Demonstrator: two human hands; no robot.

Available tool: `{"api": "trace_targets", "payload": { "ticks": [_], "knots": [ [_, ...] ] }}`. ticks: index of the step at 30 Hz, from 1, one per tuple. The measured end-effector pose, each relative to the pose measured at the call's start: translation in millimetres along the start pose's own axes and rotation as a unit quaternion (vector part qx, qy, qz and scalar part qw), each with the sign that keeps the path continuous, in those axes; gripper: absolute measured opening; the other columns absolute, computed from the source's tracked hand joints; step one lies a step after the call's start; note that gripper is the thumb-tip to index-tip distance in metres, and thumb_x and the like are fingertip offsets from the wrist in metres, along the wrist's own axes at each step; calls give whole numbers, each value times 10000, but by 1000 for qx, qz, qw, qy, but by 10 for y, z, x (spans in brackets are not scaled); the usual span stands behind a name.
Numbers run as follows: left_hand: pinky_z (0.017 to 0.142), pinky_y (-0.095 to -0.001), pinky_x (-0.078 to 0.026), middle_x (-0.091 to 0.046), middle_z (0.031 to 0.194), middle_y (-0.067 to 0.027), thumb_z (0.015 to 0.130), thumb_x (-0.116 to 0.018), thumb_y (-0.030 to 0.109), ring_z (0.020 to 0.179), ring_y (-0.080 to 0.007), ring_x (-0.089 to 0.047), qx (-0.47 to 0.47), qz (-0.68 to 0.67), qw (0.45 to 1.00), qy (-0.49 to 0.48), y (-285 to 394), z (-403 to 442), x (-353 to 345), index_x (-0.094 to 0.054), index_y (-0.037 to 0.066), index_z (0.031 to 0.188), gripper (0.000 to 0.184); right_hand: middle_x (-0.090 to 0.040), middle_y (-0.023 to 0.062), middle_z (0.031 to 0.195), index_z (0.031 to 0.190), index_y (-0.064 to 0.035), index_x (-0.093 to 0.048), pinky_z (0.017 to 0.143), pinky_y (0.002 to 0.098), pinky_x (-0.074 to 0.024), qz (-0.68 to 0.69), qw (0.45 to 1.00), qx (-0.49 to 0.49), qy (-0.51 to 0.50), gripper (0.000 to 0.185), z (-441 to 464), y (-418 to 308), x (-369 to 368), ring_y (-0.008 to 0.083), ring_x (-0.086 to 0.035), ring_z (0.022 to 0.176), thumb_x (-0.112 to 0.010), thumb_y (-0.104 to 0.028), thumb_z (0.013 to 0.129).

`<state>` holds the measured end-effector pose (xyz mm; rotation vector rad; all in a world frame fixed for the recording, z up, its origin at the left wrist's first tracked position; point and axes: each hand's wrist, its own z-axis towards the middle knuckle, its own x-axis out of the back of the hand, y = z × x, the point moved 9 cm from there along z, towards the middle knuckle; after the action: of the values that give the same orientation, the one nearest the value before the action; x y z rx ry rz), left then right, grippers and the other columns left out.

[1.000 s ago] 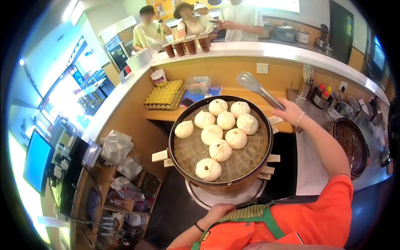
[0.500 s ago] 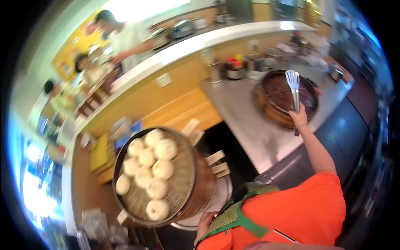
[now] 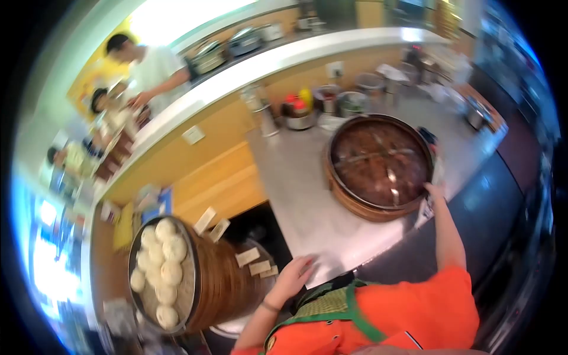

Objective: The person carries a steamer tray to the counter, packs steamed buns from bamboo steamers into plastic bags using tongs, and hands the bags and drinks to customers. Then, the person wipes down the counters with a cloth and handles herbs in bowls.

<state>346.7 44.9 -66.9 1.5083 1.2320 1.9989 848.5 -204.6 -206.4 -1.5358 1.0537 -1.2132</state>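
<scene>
A steel worktop (image 3: 284, 189) spreads across the middle and right. At near left stands a tall stack of bamboo steamers (image 3: 220, 278). On the worktop's right side sits a round steamer (image 3: 362, 207) with a dark, glossy brown top. The right hand (image 3: 436, 191) is at its near right edge; whether its grip is closed, I cannot tell. The left hand (image 3: 293, 277), fingers loosely extended, reaches the worktop's near edge. Pale buns (image 3: 171, 273) cluster atop the stack.
</scene>
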Motion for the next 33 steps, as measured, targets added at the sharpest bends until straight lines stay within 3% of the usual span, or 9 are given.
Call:
{"api": "trace_targets", "payload": {
  "ticks": [4, 7, 12, 15, 20, 23, 26, 28, 33],
  "knots": [
    [874, -337, -440, -474, 1226, -184, 842, -569, 251, 1043, -286, -537, 124, -175, 976, 35, -721, 839, -625, -328, -13, 1286, 570, -427, 182, 1223, 1343, -5, -218, 938, 352, -353, 10, 998, 57, -19, 803, -107, 159, -19, 277, -451, 1076, -642, -137, 674],
    [947, -359, -374, -349, 1327, -189, 801, -598, 425, 1169, -280, -419, 312, -438, 841, 57, -850, 1209, -879, -171, -17, 1349, 823, -447, 182, 1201, 1310, 18, -272, 920, 330, -368, -31, 998, 58, -2, 734, -511, -203, 97, 275, -474, 1046, -598, -65, 657],
    [982, -348, -323, -364, 1296, -178, 760, -650, 382, 1191, -258, -368, 235, -539, 802, 108, -781, 1395, -1009, -160, -7, 1348, 858, -511, 124, 988, 1225, 22, -369, 812, 297, -407, -128, 979, 153, 37, 625, -740, -521, 228, 223, -504, 830, -572, -57, 639],
    [984, -328, -314, -400, 1244, -174, 642, -568, 81, 1149, -275, -399, 103, -441, 869, 198, -914, 1445, -877, -271, -34, 1277, 710, -501, 113, 1027, 1250, 24, -341, 797, 280, -413, -145, 979, 140, 14, 629, -1015, -950, 134, 192, -509, 834, -551, -30, 659],
    [997, -336, -304, -384, 1233, -228, 655, -570, 93, 1158, -321, -394, 120, -316, 890, 304, -320, 763, 67, -210, -43, 1303, 754, -439, 123, 1174, 1297, 31, -278, 877, 299, -387, -23, 984, 167, -63, 664, -1328, -1445, -188, 192, -486, 984, -508, 37, 674],
    [1061, -338, -193, -204, 1349, -306, 683, -581, 129, 1287, -364, -206, 88, -209, 902, 368, 6, 88, 970, -37, -145, 1310, 875, -312, 136, 1325, 1345, 9, -205, 987, 324, -288, 127, 944, 216, -212, 731, -1770, -1738, -965, 215, -353, 1186, -508, 38, 681],
    [1070, -335, -156, -179, 1366, -300, 689, -580, 133, 1296, -371, -172, 92, -137, 875, 456, 182, -830, 1699, -1, -152, 1310, 896, -247, 137, 1382, 1364, -9, -172, 1015, 339, -251, 154, 913, 226, -303, 752, -2449, -2140, -1867, 236, -285, 1254, -514, 30, 696],
    [1018, -318, -261, -373, 1261, -215, 682, -538, 61, 1189, -282, -359, 113, -57, 833, 538, 262, -1509, 2077, -169, -84, 1308, 741, -212, 139, 1399, 1368, -15, -168, 1017, 346, -250, 158, 889, 238, -359, 763, -3088, -2542, -2408, 239, -271, 1267, -533, 20, 699],
    [910, -301, -377, -486, 1095, -146, 698, -534, 29, 1009, -212, -480, 209, -22, 756, 620, -10, -3004, 2714, -299, -67, 1216, 577, -393, 110, 1235, 1236, -18, -319, 903, 330, -371, 73, 811, 261, -519, 599, -4445, -2949, -3799, 202, -421, 1128, -581, -32, 697]
  ]
}}
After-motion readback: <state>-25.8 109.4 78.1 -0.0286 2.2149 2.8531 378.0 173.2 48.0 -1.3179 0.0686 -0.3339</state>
